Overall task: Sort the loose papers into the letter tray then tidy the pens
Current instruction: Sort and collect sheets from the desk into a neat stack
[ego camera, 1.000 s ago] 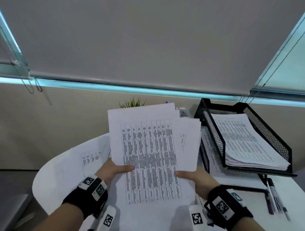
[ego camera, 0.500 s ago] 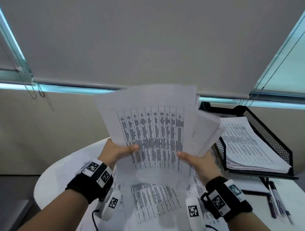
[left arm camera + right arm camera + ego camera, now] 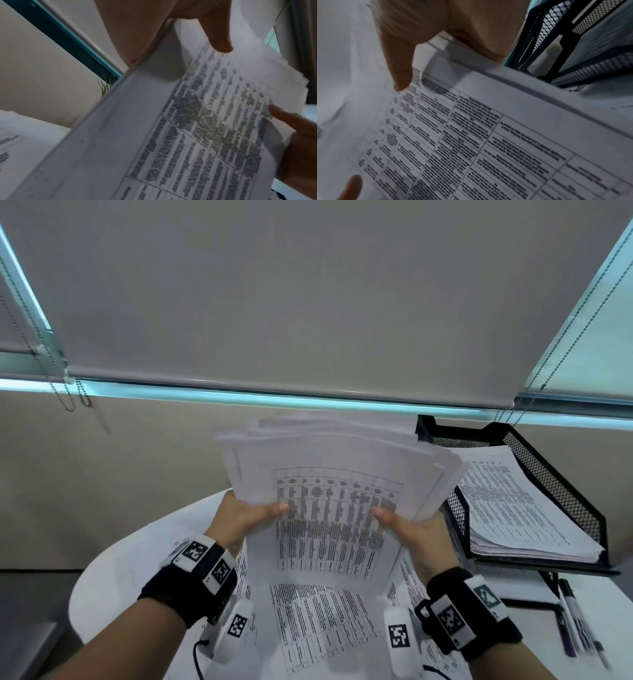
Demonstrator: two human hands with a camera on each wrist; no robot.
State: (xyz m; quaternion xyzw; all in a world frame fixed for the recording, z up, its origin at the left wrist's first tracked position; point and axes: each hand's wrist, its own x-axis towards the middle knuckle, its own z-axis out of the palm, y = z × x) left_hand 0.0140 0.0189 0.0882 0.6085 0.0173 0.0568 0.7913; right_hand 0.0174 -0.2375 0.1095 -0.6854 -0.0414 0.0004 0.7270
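Both hands (image 3: 329,525) grip the paper stack (image 3: 329,474) (long axis pointing away, tilted up).

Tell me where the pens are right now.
In the head view, the dark pens lie on the white table, far right, just below the black mesh letter tray.

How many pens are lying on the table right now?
3, as far as I can tell: the pens lie side by side at the table's right edge, in front of the letter tray. Blur and loose papers may hide others.
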